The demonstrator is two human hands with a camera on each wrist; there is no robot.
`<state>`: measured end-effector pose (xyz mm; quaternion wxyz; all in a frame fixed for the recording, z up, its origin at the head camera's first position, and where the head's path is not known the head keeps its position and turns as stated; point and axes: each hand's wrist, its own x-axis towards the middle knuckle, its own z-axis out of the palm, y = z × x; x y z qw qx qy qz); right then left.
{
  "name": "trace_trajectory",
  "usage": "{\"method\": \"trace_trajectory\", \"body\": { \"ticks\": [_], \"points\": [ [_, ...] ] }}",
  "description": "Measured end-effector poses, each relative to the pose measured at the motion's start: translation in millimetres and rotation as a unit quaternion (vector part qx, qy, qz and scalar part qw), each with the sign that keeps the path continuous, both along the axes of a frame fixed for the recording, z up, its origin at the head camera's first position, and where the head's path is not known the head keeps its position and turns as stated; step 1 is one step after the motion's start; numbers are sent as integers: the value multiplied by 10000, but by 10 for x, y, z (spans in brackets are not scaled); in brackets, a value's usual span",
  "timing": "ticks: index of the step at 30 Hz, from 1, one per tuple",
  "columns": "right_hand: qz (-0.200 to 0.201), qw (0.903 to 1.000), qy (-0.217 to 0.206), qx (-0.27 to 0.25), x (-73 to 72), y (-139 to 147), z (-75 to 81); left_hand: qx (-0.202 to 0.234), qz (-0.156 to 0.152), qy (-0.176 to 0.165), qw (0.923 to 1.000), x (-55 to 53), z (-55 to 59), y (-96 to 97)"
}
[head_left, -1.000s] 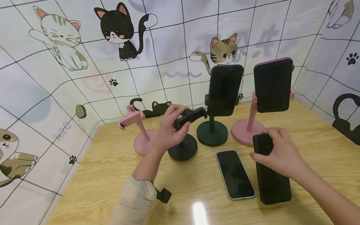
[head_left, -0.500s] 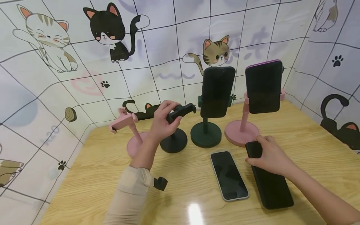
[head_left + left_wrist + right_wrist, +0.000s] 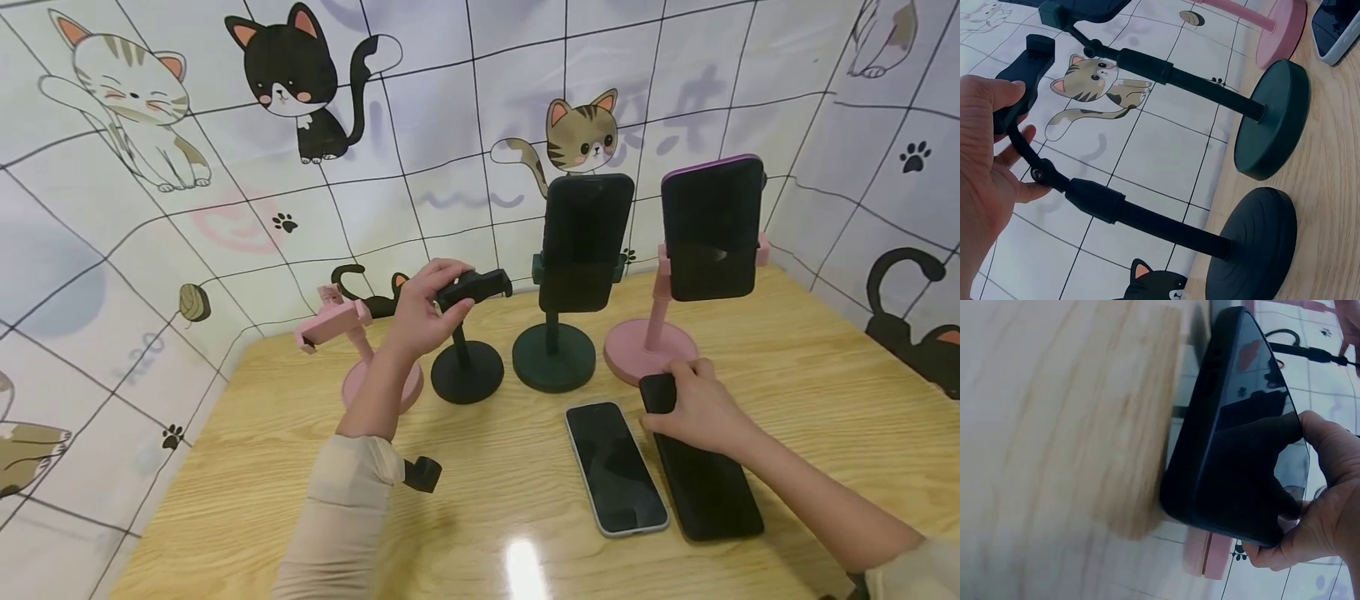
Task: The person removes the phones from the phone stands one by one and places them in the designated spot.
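Observation:
My left hand (image 3: 423,312) grips the clamp head of a black phone stand (image 3: 465,372), thumb on its front face. In the left wrist view the stand's round base (image 3: 1254,250) is on the table, and its jointed neck leads up to the clamp. My right hand (image 3: 701,412) holds a black phone (image 3: 708,492) by its far end, thumb on one long side and fingers on the other. Its dark screen (image 3: 1244,456) reflects the hand in the right wrist view. Left of it, a white-edged phone (image 3: 615,467) lies face up.
A green stand (image 3: 553,358) and a pink stand (image 3: 651,350) each bear an upright phone along the back. Left of the black stand is another pink stand (image 3: 333,323), its clamp bare. A cat-patterned cloth (image 3: 442,133) hangs behind the wooden table (image 3: 480,500).
The black stand has moved back slightly under my left hand, and its clamp has swung back. The black phone's far end, in my right hand, has come closer to the white-edged phone.

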<state>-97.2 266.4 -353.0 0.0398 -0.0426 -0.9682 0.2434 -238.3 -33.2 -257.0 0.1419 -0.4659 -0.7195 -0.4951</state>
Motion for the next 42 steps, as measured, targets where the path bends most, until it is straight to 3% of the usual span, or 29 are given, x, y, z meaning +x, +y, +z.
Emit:
{"method": "trace_trajectory", "body": {
  "ticks": [7,10,13,21,29,36,42],
  "points": [
    [-117,9997,-150,180,-43,-31,-97,-56,19,-845,9964,12,-28,-34],
    [-53,9995,-251,200,-63,-34,-146,-26,62,-1039,9946,20,-52,-44],
    [-38,9994,-305,176,-80,-41,-186,82,10,-1090,9940,0,-87,-55],
    [-18,9995,-275,150,-117,-43,-241,497,-85,-1048,9932,-247,-315,-112],
    [-173,9993,-300,102,-132,-30,-246,481,-7,-1225,9913,-216,-272,-127],
    [-260,9991,-308,90,-138,-55,-256,439,-9,-1253,9911,-27,-96,-134],
    [-232,9992,-332,46,-147,-58,-263,444,7,-1358,9897,-120,-161,-148]
  ]
}}
